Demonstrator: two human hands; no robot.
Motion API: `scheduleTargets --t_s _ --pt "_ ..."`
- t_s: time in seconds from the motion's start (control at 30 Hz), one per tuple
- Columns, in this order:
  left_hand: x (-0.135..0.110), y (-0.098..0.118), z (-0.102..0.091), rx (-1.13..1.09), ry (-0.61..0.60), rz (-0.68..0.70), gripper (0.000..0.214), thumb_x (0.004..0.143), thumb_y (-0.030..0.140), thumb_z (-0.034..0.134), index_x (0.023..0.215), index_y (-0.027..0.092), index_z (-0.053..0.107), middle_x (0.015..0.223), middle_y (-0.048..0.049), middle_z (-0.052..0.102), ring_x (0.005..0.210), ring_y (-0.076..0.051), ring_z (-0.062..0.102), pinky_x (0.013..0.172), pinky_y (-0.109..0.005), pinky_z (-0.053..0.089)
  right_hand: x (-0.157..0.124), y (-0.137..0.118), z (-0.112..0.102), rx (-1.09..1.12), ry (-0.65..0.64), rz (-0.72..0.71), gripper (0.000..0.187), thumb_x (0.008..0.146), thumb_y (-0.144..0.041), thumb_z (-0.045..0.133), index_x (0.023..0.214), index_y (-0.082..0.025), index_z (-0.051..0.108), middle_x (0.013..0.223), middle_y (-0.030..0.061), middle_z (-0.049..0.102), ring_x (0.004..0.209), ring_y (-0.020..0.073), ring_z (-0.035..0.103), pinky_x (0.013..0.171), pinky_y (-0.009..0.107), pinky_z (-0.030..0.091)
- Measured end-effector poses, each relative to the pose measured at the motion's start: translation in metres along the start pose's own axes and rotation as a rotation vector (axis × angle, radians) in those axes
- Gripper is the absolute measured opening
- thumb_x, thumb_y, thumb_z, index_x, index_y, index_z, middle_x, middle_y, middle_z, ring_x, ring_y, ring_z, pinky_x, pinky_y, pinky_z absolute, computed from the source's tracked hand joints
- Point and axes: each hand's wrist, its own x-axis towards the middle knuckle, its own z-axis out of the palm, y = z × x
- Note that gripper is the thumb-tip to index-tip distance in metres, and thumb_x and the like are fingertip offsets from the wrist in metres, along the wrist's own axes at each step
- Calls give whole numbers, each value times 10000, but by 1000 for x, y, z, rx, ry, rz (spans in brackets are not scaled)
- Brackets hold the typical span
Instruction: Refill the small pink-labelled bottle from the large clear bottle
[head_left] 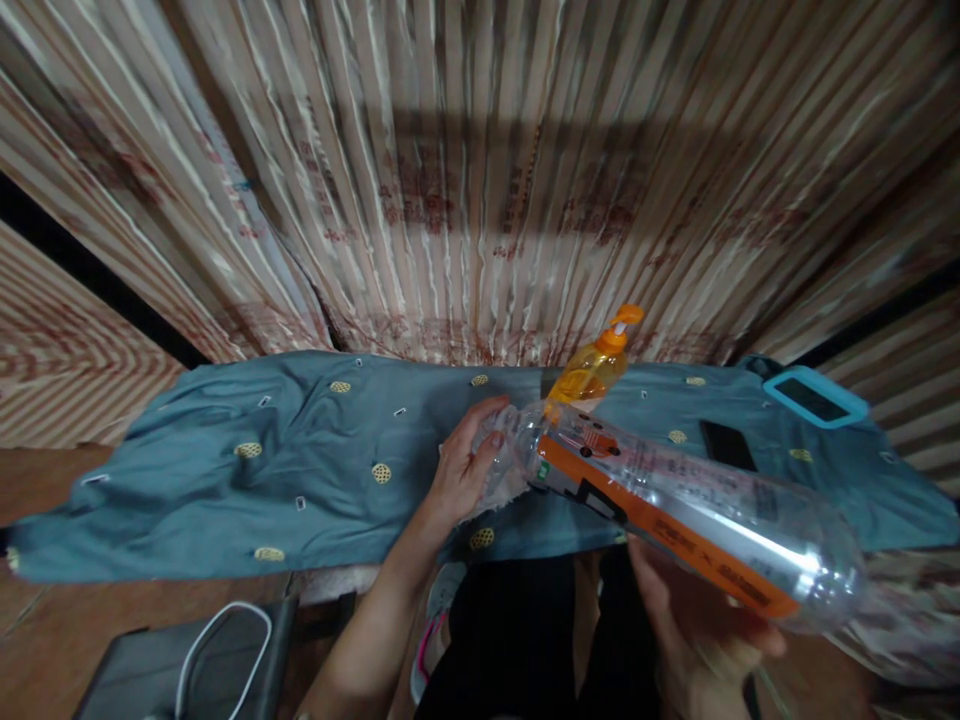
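Observation:
A large, clear plastic bottle (675, 510) with an orange and grey label lies tilted across my view, its base towards the lower right. Its narrow end points left, to my left hand. From below, my right hand (697, 600) grips the bottle near its base, the palm partly hidden behind it. My left hand (465, 465) is curled around a clear, see-through plastic container (504, 470) at the bottle's neck. Whether the two touch there, I cannot tell. Just behind the bottle's neck stands an orange pump bottle (589, 370) of yellow liquid, leaning in view.
A teal patterned cloth (300, 460) covers the narrow table. On its right side lie a black phone-like slab (727, 445) and a light-blue-framed device (817, 396). Striped curtains (480, 200) hang close behind. At lower left, a white cable (225, 650) rests on a dark surface.

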Motion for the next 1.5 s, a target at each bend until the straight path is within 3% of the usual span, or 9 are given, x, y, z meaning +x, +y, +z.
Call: scheduleTargets --t_s 0.17,0.27,0.43,0.7,0.87,0.97,1.1,1.3,1.5 --pt "-1 -1 0 5 -7 -15 490 1030 578 493 1362 244 629 1433 -104 692 1363 -284 633 1199 -442 468 5 8 49 71 -158 -32 944 614 -826 898 1380 -321 675 1407 105 614 1326 377 580 1091 621 519" --pt "-1 -1 1 -3 2 -15 479 1028 571 501 1364 255 631 1426 -100 696 1356 -293 638 1199 -460 472 8 14 66 109 -213 -121 785 762 -696 891 1365 -247 666 1420 110 595 1310 322 583 1106 571 519" --pt "-1 0 2 2 18 -19 504 1019 606 497 1355 256 635 1418 -96 700 1349 -286 644 1196 -452 487 14 28 62 119 -213 -217 499 958 -365 780 1384 -169 610 1387 110 573 1275 260 573 1088 481 537" --pt "-4 -2 1 -5 11 -16 550 1014 566 533 1454 237 545 1506 -124 630 1431 -298 582 1242 -469 441 20 25 74 121 -172 -157 458 959 -386 763 1326 -147 631 1368 113 579 1311 270 549 1133 504 495" --pt "-16 -20 2 59 128 32 933 842 589 789 1583 229 353 1644 -180 461 1570 -358 409 1312 -550 322 20 30 71 152 -119 -150 482 949 -387 769 1344 -150 625 1364 111 583 1286 259 563 1115 482 508" --pt "-25 -35 11 54 188 -38 1161 702 569 918 1614 256 270 1666 -195 412 1582 -376 386 1313 -567 305 20 31 70 161 -109 -130 477 954 -394 763 1339 -146 628 1368 115 582 1278 257 570 1103 471 518" --pt "-30 -48 27 -39 216 -150 1311 633 480 978 1635 288 154 1660 -201 410 1538 -367 455 1278 -561 362 19 35 67 163 -94 -117 513 956 -423 759 1367 -153 612 1373 119 579 1263 260 582 1086 479 533" --pt "-29 -54 38 -23 254 -229 1214 668 272 905 1612 255 142 1432 -129 616 1319 -291 647 1199 -513 457 18 33 69 143 -87 -135 480 971 -404 749 1357 -152 613 1359 115 583 1259 255 582 1082 472 537" --pt "-29 -51 37 14 238 -247 1166 677 257 875 1602 265 166 1417 -112 621 1319 -320 648 1186 -501 478 18 27 73 141 -111 -156 460 968 -381 756 1343 -152 623 1381 112 572 1283 258 565 1091 467 526"
